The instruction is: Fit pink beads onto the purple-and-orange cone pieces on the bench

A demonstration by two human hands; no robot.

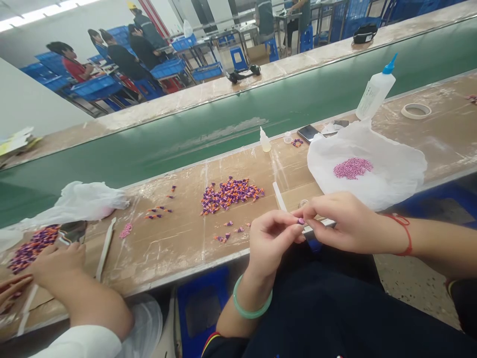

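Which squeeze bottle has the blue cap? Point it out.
The large squeeze bottle leaning at the right, beyond the white plastic sheet. The small bottle near the belt has a plain clear tip.

This is a factory assembly hall; a long green conveyor belt [223, 129] runs between worn wooden workbenches [179, 219]; heaps of small purple and orange parts [231, 193] lie on the bench beside a glue bottle [375, 90], a roll of tape [416, 110] and plastic bags [391, 164]; farther back, people [122, 57] sit at metal tables among stacked blue crates [95, 85] under strip lights [40, 11]; a co-worker's hand [55, 261] works alongside.
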